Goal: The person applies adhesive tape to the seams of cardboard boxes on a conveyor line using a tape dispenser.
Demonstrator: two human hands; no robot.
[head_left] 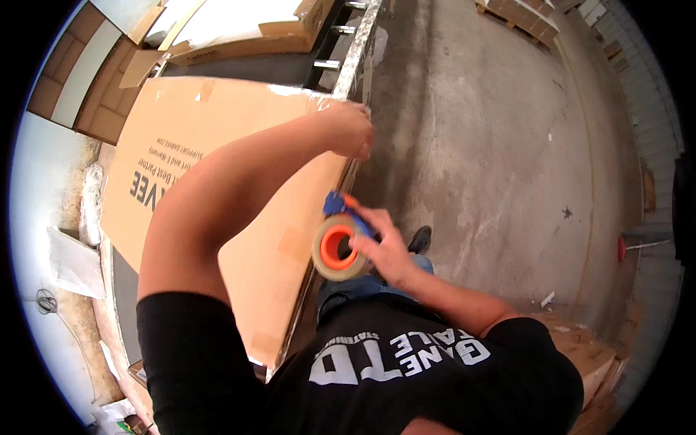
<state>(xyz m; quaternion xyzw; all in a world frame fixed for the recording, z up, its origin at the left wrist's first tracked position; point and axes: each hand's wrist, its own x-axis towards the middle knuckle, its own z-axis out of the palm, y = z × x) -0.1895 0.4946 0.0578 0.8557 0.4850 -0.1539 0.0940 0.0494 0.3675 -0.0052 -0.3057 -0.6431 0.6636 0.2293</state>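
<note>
A large flat brown cardboard box (254, 283) with dark print lies in front of me, to the left. My left arm reaches across it, and my left hand (351, 130) is at its far right edge, near the corner. The left fingers curl down over the side; whatever they hold, if anything, is hidden. My right hand (384, 250) is closed around a tape dispenser (336, 205), blue and orange, beside the box's right edge. A roll of clear tape (324, 267) with an orange core sits on the dispenser.
The box rests on a roller conveyor with a worn metal rail (357, 54). Beyond it lies another open carton (239, 47) with something white inside. Concrete floor (493, 159) stretches to the right, with a loaded pallet (518, 22) far off. Stacked cartons (580, 351) stand at lower right.
</note>
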